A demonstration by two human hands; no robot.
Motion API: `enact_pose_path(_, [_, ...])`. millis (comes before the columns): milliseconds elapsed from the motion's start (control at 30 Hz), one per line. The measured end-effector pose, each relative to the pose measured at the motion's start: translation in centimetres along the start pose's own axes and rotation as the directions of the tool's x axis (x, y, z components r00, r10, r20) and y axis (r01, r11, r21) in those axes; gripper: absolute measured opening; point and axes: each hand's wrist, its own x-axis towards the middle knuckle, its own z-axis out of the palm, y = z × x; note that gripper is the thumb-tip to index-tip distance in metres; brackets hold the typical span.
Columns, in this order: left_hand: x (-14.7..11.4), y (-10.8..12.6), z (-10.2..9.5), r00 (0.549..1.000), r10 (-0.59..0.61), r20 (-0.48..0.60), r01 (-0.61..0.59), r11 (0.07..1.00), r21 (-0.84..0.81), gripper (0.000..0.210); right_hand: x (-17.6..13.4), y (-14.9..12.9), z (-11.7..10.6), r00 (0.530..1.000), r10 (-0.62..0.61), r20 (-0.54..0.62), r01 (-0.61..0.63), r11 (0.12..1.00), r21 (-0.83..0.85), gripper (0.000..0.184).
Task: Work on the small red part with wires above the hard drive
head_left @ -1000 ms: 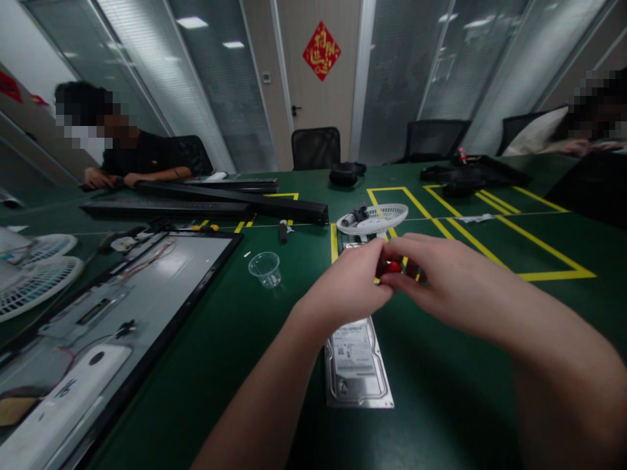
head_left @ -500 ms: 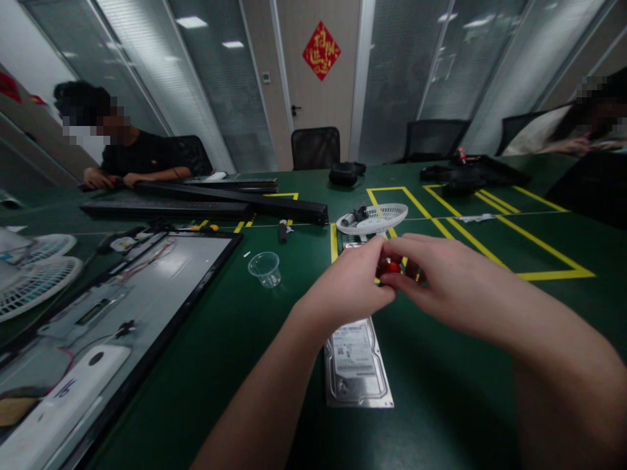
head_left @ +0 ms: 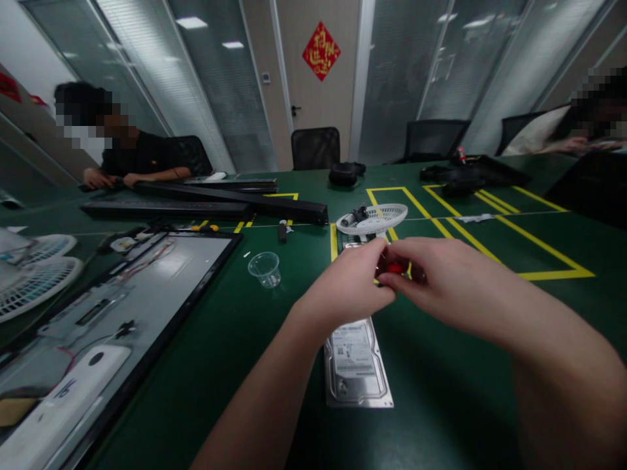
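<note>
My right hand (head_left: 431, 267) is closed, thumb and fingers around a small red object (head_left: 394, 268) whose kind I cannot make out. Fingertips of my left hand (head_left: 350, 277) are pressed together right beside it, and whatever they hold is hidden. Below both hands a silver hard drive (head_left: 357, 372) lies label up on the green table (head_left: 441, 405), its far end covered by my left hand. Behind the hands, a white perforated basket (head_left: 389, 214) holds dark grey parts.
A clear plastic cup (head_left: 264, 267) stands left of my hands. Further left lies an opened flat panel (head_left: 191, 261) with a white device (head_left: 73, 398) on it. Long black bars (head_left: 294, 207) cross the back left. One person (head_left: 147, 156) sits there, another (head_left: 539, 130) far right.
The red object has shifted or turned slightly between my fingers, with a bit more of its red side showing. Both hands stay in nearly the same place.
</note>
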Motion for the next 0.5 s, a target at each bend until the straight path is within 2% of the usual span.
enact_pose_path(167, [-0.04,-0.02,0.14,0.999,-0.027,-0.022,0.026,0.999,-0.043,0.032,0.12,0.13,-0.01,0.99,-0.139,-0.005,0.139,0.987,0.078,0.025])
enact_pose_path(367, [0.18,-0.12,0.24,1.0,-0.01,-0.003,0.01,1.0,-0.012,0.027,0.25,0.3,0.25,0.999,0.029,0.042,-0.027,0.999,-0.043,0.012])
enact_pose_path(433, [0.14,-0.13,0.23,1.0,-0.014,-0.002,0.014,1.0,0.001,0.026,0.21,0.25,0.2,0.999,0.044,0.029,-0.043,0.998,-0.044,0.013])
enact_pose_path(500, [0.05,-0.13,0.22,1.0,-0.022,-0.004,0.022,1.0,-0.021,0.031,0.17,0.18,0.1,1.0,0.004,0.014,-0.004,1.0,-0.005,0.01])
